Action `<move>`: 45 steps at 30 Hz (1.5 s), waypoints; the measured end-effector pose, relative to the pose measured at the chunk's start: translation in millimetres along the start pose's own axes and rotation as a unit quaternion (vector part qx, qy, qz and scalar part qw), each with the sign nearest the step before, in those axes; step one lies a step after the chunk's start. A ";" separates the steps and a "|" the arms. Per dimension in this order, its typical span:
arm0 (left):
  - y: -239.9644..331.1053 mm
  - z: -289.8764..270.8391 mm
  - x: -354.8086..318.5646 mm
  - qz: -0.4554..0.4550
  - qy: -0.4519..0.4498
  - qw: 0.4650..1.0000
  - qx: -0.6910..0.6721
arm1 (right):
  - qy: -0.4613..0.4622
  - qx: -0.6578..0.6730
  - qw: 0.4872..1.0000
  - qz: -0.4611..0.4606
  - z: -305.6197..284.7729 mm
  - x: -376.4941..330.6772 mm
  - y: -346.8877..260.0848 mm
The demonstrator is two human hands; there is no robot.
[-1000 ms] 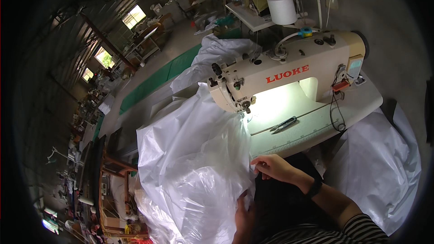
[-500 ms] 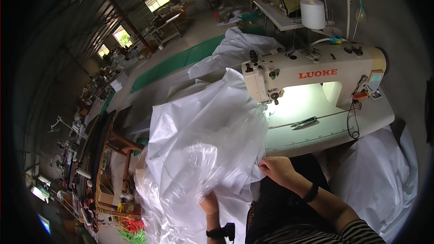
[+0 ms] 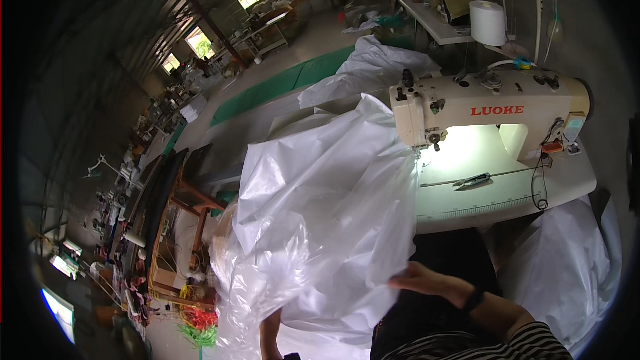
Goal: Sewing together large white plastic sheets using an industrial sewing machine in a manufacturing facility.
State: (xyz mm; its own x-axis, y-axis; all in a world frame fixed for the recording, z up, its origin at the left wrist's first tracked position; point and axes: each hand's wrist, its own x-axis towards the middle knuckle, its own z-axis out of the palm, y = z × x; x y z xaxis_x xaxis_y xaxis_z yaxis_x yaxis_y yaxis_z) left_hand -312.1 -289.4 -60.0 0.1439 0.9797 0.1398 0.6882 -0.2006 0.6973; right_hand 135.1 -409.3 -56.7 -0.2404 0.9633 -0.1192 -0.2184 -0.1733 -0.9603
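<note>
A large white, shiny plastic sheet (image 3: pixel 327 187) hangs in folds from the left end of a sewing machine (image 3: pixel 493 110) down toward my lap. Its upper right edge lies at the machine's needle area. My right hand (image 3: pixel 419 279) is closed in a pinch on the sheet's right edge, below the machine bed. Low in the view, my left hand (image 3: pixel 269 327) reaches behind the crinkled, clearer part of the sheet, which hides its fingers. Thread snips (image 3: pixel 472 181) lie on the lit machine bed, out of reach of both hands' present grip.
More white sheeting (image 3: pixel 557 253) hangs at the lower right. A thread cone (image 3: pixel 487 23) stands behind the machine. To the left is a wooden frame (image 3: pixel 175 227) with red and green strands (image 3: pixel 200 323) beneath. A green strip (image 3: pixel 287 80) runs along the floor beyond.
My right hand has moved down, drawing the sheet's edge with it. The left hand has shifted left and lower beneath the sheet. The whole view has swung slightly left.
</note>
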 end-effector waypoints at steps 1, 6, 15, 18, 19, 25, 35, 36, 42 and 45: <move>-5.0 4.9 6.6 -0.034 0.065 0.994 0.081 | -0.007 0.079 0.997 -0.022 -15.9 -29.5 -7.6; 23.7 28.3 16.6 -0.037 0.096 0.974 0.202 | 0.236 0.285 0.912 -0.174 -71.3 -133.4 -9.1; 208.9 145.9 -61.0 0.354 -0.060 0.924 0.134 | 0.059 0.183 0.979 0.061 -25.6 -126.4 -0.9; 196.7 154.8 -33.9 0.329 -0.102 0.921 0.180 | 0.009 0.185 0.982 0.023 -20.0 -102.6 -25.3; 187.9 148.1 -18.9 0.320 -0.092 0.923 0.192 | 0.009 0.170 0.985 0.030 -16.6 -91.7 -32.2; 134.2 56.0 134.9 0.218 0.056 0.927 0.299 | 0.030 -0.500 0.839 -0.213 -13.5 12.9 -56.7; 37.5 -33.2 296.2 0.017 0.000 0.925 0.378 | 0.156 -0.522 0.811 -0.210 -32.9 305.6 -36.4; 33.6 -35.2 295.6 0.007 -0.009 0.926 0.377 | 0.161 -0.514 0.819 -0.195 -36.0 318.2 -41.9; 27.3 -45.8 288.4 0.011 0.011 0.936 0.353 | -0.048 -0.484 0.868 -0.095 5.9 158.4 -38.5; 23.4 -57.1 280.2 0.038 0.043 0.941 0.333 | -0.031 0.000 0.966 0.257 20.4 -37.5 7.6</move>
State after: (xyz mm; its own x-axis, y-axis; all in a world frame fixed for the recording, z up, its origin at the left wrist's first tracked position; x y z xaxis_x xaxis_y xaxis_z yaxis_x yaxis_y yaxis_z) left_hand -296.4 -19.3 35.6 0.1722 0.9537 0.2467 0.9755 -0.1998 0.0915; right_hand 123.1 -450.9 -54.3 -0.3725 0.7361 -0.5652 -0.0544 -0.6253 -0.7785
